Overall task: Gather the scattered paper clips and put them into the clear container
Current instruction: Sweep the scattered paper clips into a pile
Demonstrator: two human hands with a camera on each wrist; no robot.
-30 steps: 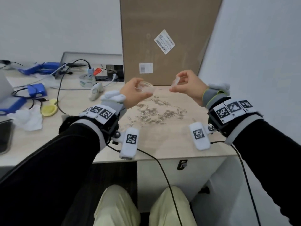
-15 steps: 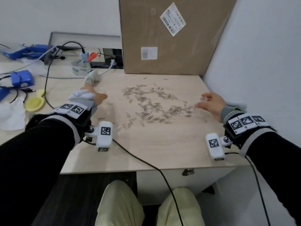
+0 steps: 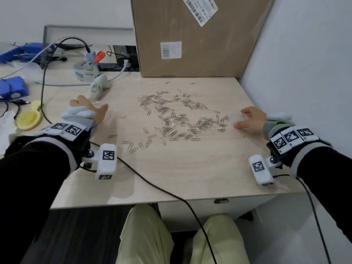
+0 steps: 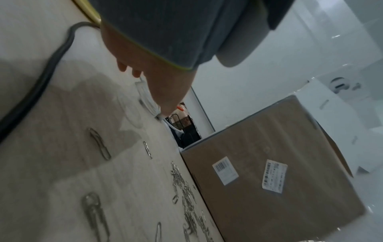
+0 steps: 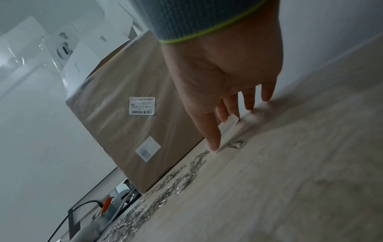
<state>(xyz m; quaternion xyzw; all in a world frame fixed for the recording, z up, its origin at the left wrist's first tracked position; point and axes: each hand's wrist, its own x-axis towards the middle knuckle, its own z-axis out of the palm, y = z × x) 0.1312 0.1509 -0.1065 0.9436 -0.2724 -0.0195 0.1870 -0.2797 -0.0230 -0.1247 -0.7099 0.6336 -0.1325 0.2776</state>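
Observation:
Several silver paper clips [image 3: 182, 119] lie scattered over the middle of the light wood table [image 3: 190, 174]; they also show as paper clips [image 4: 186, 188] and paper clips [image 5: 182, 180] in the wrist views. My left hand [image 3: 89, 111] is down at the table's left, arched over the clear container [image 3: 96, 102], thumb and fingers around it. The container [image 4: 129, 113] is only a faint outline under my left hand [image 4: 161, 85]. My right hand [image 3: 251, 121] is at the table's right. The right hand [image 5: 223, 91] pinches the clear lid [image 5: 229, 129] between thumb and index against the tabletop.
A big cardboard box [image 3: 190, 44] stands behind the clips. A white handheld device [image 3: 98, 85] lies just beyond my left hand. Cables, blue items [image 3: 13, 88] and a yellow piece [image 3: 28, 119] crowd the far left. A wall [image 3: 304, 73] closes the right side.
Both hands came down from mid-air and apart: the left took the container to the table's left, the right took the lid to the table's right.

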